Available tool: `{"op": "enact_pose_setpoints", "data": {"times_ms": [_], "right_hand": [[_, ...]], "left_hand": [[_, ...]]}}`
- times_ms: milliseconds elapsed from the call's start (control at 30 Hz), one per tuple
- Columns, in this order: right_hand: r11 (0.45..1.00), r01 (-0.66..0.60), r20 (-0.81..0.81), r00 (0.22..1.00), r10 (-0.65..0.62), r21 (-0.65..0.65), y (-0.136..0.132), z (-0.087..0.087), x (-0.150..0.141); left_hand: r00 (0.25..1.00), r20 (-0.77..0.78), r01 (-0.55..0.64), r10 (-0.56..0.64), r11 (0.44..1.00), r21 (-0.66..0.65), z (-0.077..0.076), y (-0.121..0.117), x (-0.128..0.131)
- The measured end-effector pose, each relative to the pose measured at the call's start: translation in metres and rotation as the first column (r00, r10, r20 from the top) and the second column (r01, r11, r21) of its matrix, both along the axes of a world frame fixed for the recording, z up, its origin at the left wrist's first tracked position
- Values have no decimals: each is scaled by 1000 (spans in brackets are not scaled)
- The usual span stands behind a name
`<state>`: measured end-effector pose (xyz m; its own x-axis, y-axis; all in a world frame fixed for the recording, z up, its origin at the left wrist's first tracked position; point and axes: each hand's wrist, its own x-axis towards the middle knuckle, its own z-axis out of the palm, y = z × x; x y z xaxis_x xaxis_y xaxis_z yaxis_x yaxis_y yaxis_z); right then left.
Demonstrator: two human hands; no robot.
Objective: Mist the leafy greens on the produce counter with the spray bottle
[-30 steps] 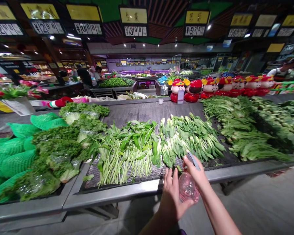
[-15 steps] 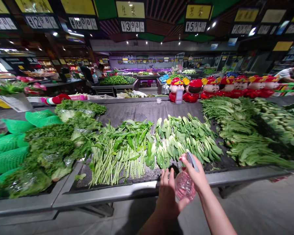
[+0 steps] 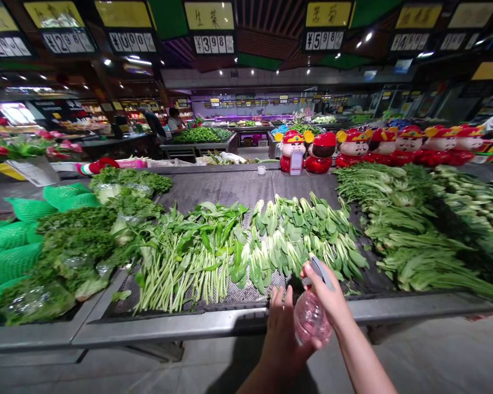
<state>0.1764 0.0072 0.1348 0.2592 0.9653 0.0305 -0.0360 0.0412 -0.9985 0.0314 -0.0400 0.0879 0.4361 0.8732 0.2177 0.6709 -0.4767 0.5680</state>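
A clear pink spray bottle [image 3: 311, 317] with a grey spray head [image 3: 321, 272] is held just over the stand's front edge. My right hand [image 3: 326, 293] wraps around its neck and head, its fingers closed. Beside the bottle's left side is my left hand [image 3: 281, 339], with fingers stretched and apart; its thumb lies across the bottle's lower part, and whether it bears any weight I cannot tell. Beyond the hands lie bunches of bok choy [image 3: 290, 241] on black mesh. Long-stemmed leafy greens [image 3: 189, 262] spread out to their left.
A metal rim [image 3: 181, 326] runs along the front. Wrapped lettuce [image 3: 82, 246] and green netting [image 3: 14, 260] are at left, more leafy greens [image 3: 419, 241] at right. Red figurines [image 3: 320, 152] line the back ledge. Price signs [image 3: 211, 27] hang overhead. People stand in the background.
The view has shifted a little, so the nearby greens sit slightly further left. Both hands keep the same pose at the spray bottle, slightly lower in view.
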Motion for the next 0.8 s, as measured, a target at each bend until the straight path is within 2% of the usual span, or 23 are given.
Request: {"op": "enact_pose_setpoints", "data": {"times_ms": [167,233,400,500,633,800], "right_hand": [[1000,18,6,1000,-18,25,0,22,14],[998,52,-9,999,-52,17,3,21,20],[991,129,-84,988,-132,-40,6,4,29],[986,161,-92,982,-165,-45,3,2,32],[981,193,-66,979,-195,-36,2,10,35],[982,187,-65,980,-188,-17,8,27,37]], "left_hand": [[1000,-13,18,-18,1000,11,8,9,13],[1000,-10,25,-25,1000,3,10,12,17],[998,8,65,-65,997,-42,7,12,22],[995,21,101,-100,993,-67,5,15,23],[987,28,160,-160,987,-18,7,25,26],[979,34,203,-203,979,-3,14,42,29]]}}
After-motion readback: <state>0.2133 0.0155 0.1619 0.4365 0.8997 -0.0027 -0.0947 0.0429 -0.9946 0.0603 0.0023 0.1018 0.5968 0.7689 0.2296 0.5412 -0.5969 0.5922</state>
